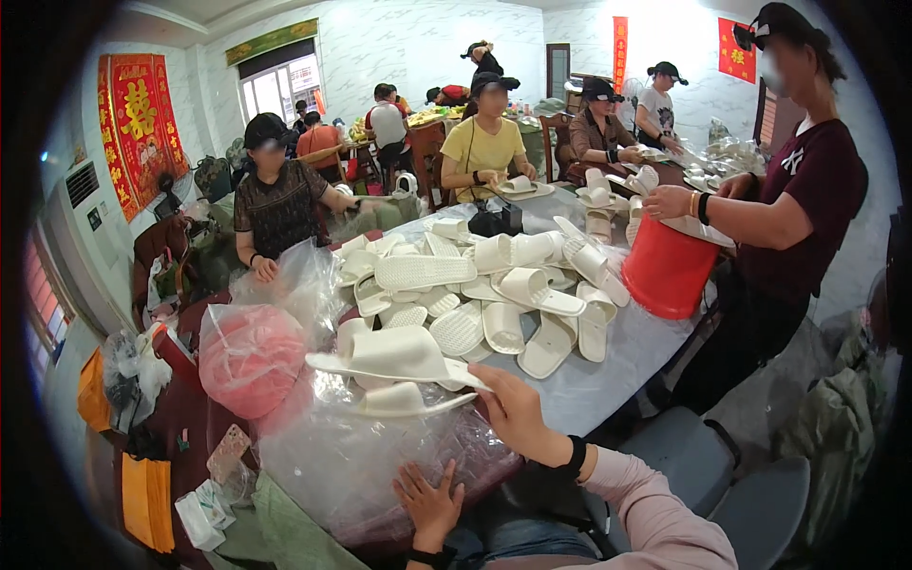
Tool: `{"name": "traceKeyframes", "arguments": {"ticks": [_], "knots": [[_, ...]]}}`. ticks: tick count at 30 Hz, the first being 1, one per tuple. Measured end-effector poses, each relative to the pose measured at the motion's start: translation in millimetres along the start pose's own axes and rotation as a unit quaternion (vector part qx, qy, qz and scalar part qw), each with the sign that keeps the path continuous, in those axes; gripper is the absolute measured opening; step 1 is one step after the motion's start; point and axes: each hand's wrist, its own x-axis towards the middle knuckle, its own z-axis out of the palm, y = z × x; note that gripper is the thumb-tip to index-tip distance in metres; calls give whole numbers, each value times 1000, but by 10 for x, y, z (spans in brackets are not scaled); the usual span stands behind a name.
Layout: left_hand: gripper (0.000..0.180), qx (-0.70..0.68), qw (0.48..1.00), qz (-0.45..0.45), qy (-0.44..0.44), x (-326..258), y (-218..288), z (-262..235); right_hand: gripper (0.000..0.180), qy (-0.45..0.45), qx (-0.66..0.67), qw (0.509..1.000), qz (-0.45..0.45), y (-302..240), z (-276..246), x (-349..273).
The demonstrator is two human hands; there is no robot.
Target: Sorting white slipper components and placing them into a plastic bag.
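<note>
Writing first: a big red banner [141, 128] is hanging on the left wall, showing large gold characters; a narrow red strip [619, 55] and a red sheet [737, 49] are hanging further right, both carrying characters. The maroon shirt [819, 185] on the person standing at right is bearing a white emblem.

Hands: the right hand [518, 408] is pinching the top slipper [394, 351], off-white, by its right end, fingers closing on the edge. The top slipper is pointing left, sitting in front of the pile [423, 274]. A lower slipper [389, 399] is showing just under it; cannot tell if the same hand is gripping that too. The left hand [429, 503] is spreading its fingers wide, resting on clear plastic [323, 465] near the front edge. Black bands are circling both wrists.

Around: the pile, all off-white slippers, is covering the middle of the bench [598, 385], some soles up, some straps up. A pink bundle [249, 359] is sitting in clear wrap to the left. A red bucket [670, 266] is standing at right, beside the person in maroon. A co-worker in a yellow shirt [483, 152] is handling another slipper [521, 184] beyond the pile.
</note>
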Motion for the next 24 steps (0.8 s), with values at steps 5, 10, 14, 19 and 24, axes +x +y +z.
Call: {"name": "traceKeyframes", "arguments": {"ticks": [5,10,14,19,24], "knots": [[51,-36,999,9,4,22,15,26,41,-166,-203,962,-73,214,142,-303],[51,-37,999,1,-15,3,69,-85,42,-400,-131,906,-56,317,289,-479],[52,-45,999,2,-16,15,53,-40,33,-342,283,892,86,-256,68,-9],[58,-70,994,-28,-80,-5,-68,90,33,-133,574,806,-55,-1164,-439,278],[55,-41,998,-23,-53,69,7,-19,44,-70,830,526,-173,-1923,-621,544]]}}
